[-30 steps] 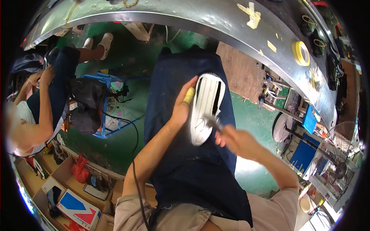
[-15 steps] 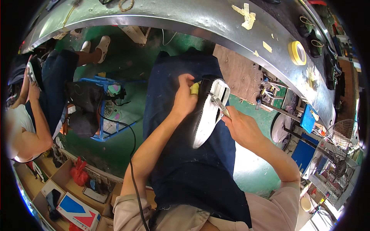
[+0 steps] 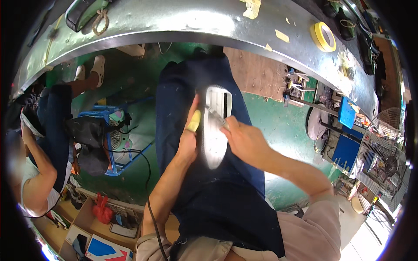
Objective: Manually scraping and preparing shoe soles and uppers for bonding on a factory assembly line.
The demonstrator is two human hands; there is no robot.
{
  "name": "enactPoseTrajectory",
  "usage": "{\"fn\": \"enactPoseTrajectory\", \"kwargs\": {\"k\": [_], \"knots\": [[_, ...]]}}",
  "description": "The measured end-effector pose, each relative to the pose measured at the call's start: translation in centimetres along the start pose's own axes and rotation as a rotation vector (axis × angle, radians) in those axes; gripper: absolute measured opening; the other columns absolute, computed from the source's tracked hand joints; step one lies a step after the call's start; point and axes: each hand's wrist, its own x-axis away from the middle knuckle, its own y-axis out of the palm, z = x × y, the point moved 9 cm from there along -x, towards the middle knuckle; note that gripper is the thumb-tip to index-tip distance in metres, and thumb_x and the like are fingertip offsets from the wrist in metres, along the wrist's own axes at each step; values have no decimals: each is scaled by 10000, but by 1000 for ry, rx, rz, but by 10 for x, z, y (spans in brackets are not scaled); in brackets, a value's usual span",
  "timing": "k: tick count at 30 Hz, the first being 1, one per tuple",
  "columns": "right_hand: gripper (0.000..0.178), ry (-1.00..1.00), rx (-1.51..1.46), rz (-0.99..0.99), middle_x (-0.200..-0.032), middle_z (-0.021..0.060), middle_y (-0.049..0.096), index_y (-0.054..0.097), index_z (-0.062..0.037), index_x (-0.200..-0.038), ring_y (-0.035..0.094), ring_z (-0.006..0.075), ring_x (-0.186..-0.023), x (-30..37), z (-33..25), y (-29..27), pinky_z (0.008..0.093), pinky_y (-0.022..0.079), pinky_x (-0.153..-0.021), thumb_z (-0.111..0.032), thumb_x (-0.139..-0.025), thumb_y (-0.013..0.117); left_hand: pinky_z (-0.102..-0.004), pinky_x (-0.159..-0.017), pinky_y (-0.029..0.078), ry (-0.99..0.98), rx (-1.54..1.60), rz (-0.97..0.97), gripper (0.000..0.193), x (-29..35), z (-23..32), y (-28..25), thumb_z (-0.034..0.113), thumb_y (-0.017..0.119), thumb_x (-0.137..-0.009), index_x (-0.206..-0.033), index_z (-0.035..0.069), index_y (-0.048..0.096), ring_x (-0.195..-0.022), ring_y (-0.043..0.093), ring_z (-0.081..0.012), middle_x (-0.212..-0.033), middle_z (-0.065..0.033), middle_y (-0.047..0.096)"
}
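Note:
A shoe [image 3: 214,150] rests over my lap with its white underside up; the heel end points away from me and the narrower toe toward me. A white frame with a dark slot shows at its far end. My left hand [image 3: 189,141] grips the shoe along its left side, a yellow cover on one finger. In my right hand [image 3: 246,143] is a metal hand tool that looks like pliers [image 3: 214,115], its jaws on the shoe's underside. Motion blur hides the exact contact of the jaws.
A metal workbench [image 3: 174,27] curves across the far side, carrying a yellow tape roll [image 3: 325,37]. On the left, a blue-framed stool [image 3: 111,163] bears a black bag. Another person [image 3: 39,178] sits beyond it. A wire fan [image 3: 387,161] stands right; boxed shelves [image 3: 89,213] lie lower left.
The shoe and both hands have shifted left, and the shoe now stands straighter, its underside facing up more fully. The pliers stay on the underside. The whole view has shifted slightly.

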Motion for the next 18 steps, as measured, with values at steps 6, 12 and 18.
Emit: {"fn": "enactPoseTrajectory", "kwargs": {"k": [6,12,18], "knots": [[220,14,-294,218,-896,209,730,553,-11,-1221,744,382,-775,-1,15,10,471,585,-636,-192,-1108,603,-395,-1347,188,256,-749,-108,786,-9,31,3,69,543,-1069,-1763,69,175,-1678,202,-284,-1820,-157,222],[269,-44,-328,275,-969,145,741,587,-25,-1211,746,349,-771,4,20,-34,429,579,-623,-261,-1093,640,-426,-1313,299,295,-1041,-142,964,-9,41,22,5,682,-948,-1758,71,162,-1631,329,-378,-1786,-222,265],[228,-185,-5,256,-863,119,701,550,-52,-1096,718,355,-715,-33,5,-34,464,542,-587,-251,-1079,659,-407,-1342,227,217,-1005,-233,1037,-6,34,6,-62,707,-897,-1753,27,128,-1677,212,-359,-1813,-240,179]]}}
